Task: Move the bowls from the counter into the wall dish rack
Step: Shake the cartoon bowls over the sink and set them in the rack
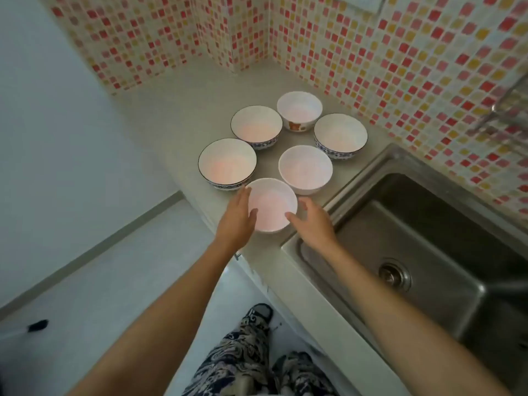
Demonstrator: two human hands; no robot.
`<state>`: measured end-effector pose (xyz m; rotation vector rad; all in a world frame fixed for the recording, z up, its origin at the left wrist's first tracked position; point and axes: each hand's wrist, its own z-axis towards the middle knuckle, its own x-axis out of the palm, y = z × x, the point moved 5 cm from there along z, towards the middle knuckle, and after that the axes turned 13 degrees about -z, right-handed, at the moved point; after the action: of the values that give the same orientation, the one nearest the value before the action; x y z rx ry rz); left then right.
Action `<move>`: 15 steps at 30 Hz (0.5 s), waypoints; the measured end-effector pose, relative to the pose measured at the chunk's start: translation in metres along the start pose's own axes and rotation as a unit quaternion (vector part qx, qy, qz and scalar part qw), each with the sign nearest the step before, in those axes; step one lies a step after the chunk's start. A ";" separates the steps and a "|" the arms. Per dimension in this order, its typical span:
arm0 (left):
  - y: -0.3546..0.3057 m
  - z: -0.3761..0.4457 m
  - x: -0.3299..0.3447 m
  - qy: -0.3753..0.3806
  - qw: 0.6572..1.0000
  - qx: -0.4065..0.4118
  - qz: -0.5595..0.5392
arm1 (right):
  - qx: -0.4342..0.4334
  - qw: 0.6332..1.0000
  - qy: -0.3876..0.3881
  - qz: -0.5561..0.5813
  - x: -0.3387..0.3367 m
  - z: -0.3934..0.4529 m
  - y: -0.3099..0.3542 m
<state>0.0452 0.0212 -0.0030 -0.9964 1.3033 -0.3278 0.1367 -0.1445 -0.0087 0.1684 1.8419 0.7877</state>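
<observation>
Several bowls stand in a cluster on the grey counter (177, 115). Nearest the front edge is a plain white bowl (271, 205). My left hand (238, 221) presses on its left side with the thumb over the rim. My right hand (311, 221) cups its right side, thumb on the rim. Behind it are a blue-rimmed bowl (227, 164), a white bowl (305, 169), two more blue-patterned bowls (256, 127) (340, 136) and a white bowl with a bear print (299, 110). A blurred metal part of the wall rack (505, 110) shows at the right edge.
A steel sink (414, 252) with a drain lies right of the bowls. Red and yellow mosaic tile walls (400, 67) close the counter's corner. The floor drops off to the left, with a dark brush handle (37, 327) on it. My patterned trousers and shoes are below.
</observation>
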 end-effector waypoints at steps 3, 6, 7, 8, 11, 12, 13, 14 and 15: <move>0.003 0.000 -0.001 -0.032 0.999 -0.015 -0.015 | 0.052 0.997 0.025 0.052 0.014 0.004 -0.004; 0.006 -0.001 0.000 -0.064 0.996 -0.046 -0.050 | 0.154 0.964 0.073 0.206 0.030 0.003 -0.007; 0.008 0.000 0.000 -0.074 0.992 -0.064 -0.074 | 0.168 0.952 0.074 0.247 0.033 0.003 -0.007; 0.009 0.000 0.000 -0.081 0.989 -0.083 -0.093 | 0.171 0.950 0.070 0.252 0.032 0.001 -0.004; 0.010 -0.001 0.004 -0.077 0.982 -0.111 -0.132 | 0.182 0.944 0.062 0.270 0.029 -0.009 -0.007; 0.009 -0.001 0.005 -0.069 0.979 -0.119 -0.152 | 0.191 0.938 0.063 0.281 0.027 -0.014 -0.009; 0.007 -0.001 0.007 -0.054 0.973 -0.132 -0.179 | 0.198 0.931 0.063 0.299 0.026 -0.019 -0.014; 0.004 -0.001 0.010 -0.036 0.968 -0.141 -0.206 | 0.204 0.925 0.062 0.315 0.022 -0.025 -0.017; -0.001 -0.002 0.013 -0.019 0.963 -0.141 -0.228 | 0.210 0.918 0.055 0.332 0.018 -0.030 -0.022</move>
<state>0.0471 0.0107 -0.0107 -1.5431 1.0924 -0.4786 0.1086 -0.1661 -0.0299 1.0906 2.0594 0.8467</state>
